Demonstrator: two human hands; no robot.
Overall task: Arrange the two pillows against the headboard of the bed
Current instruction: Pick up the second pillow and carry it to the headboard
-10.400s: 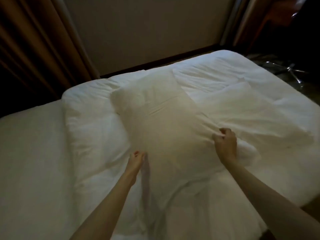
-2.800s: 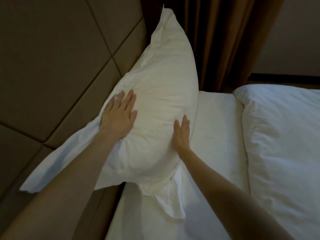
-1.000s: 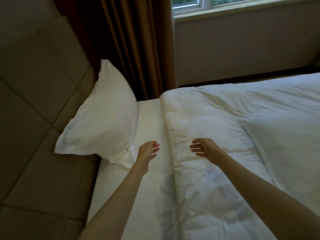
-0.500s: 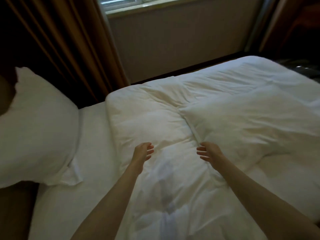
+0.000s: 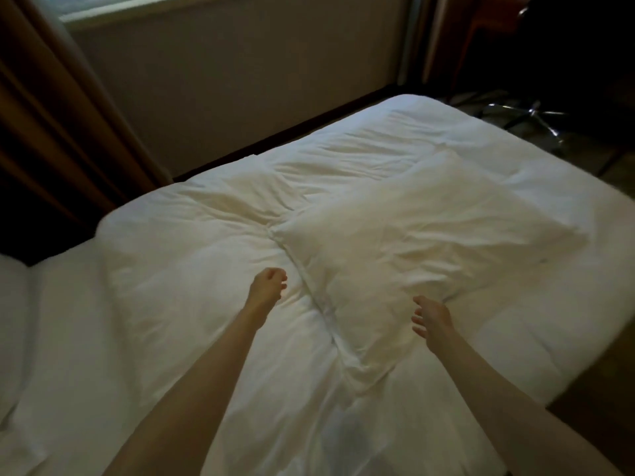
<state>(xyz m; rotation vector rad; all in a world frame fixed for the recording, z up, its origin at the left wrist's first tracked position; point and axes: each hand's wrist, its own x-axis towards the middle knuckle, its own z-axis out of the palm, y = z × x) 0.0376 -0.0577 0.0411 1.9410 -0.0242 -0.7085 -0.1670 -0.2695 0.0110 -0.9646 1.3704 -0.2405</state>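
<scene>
The pillow (image 5: 405, 255) and duvet (image 5: 192, 269) are matt, creased white cloth; at two o'clock, glossy metal chair legs (image 5: 529, 115).

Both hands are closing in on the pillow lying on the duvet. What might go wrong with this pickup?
1. The pillow and duvet are both white and creased, so the left hand may pinch duvet along with its edge.
2. The right hand sits at the near corner; gripping only there could let the pillow sag.

brown curtain (image 5: 51, 108) hangs left of the window sill (image 5: 144, 8); chrome chair base (image 5: 529, 115) far right.
</scene>
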